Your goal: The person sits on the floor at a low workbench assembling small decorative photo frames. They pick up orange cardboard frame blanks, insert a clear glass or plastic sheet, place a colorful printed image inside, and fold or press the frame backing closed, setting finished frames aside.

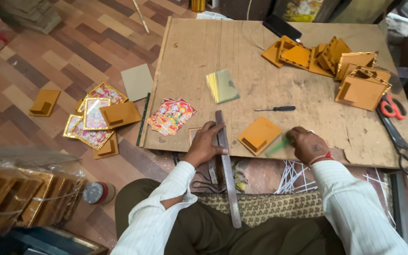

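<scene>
So the left hand (207, 143) is pressing down on a long metal straightedge (226, 165) that runs off the near edge of the tabletop (260, 85) toward the lap, fingers spread flat over it and over a small framed piece (194, 133) underneath. The right hand (308, 144) has its fingers pinched together on a thin green tool (278, 147), tip right beside an orange backing board (259, 135) with a little stand flap. A screwdriver (276, 109) lies just past that, a stack of colourful prints (171, 115) sits left of the straightedge, and a heap of orange frames (341, 66) is piled at the far right, with red-handled scissors (400, 127) near the edge.
</scene>
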Demonstrator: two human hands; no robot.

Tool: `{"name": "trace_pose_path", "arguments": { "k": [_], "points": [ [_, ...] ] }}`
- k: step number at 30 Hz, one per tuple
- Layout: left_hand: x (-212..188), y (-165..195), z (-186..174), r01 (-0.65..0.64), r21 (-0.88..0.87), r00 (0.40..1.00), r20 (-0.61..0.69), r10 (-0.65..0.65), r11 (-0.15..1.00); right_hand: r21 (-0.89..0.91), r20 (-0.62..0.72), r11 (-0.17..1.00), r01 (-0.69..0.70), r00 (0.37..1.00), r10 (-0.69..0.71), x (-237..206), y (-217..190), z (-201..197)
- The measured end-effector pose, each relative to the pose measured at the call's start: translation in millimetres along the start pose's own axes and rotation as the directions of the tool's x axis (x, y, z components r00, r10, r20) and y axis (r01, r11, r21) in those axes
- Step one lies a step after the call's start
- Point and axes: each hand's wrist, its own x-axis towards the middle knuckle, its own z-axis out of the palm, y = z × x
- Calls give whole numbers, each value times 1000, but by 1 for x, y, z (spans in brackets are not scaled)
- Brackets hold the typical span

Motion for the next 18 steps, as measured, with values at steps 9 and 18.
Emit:
{"name": "trace_pose_path", "arguments": {
  "k": [9,18],
  "points": [
    [2,-1,-1,-6,-9,1000,8,6,1000,70,-178,990,124,978,-110,-43,6,-45],
    [1,1,-2,16,10,1000,17,-16,1000,899,68,-423,116,917,394,-86,-59,6]
  ]
}}
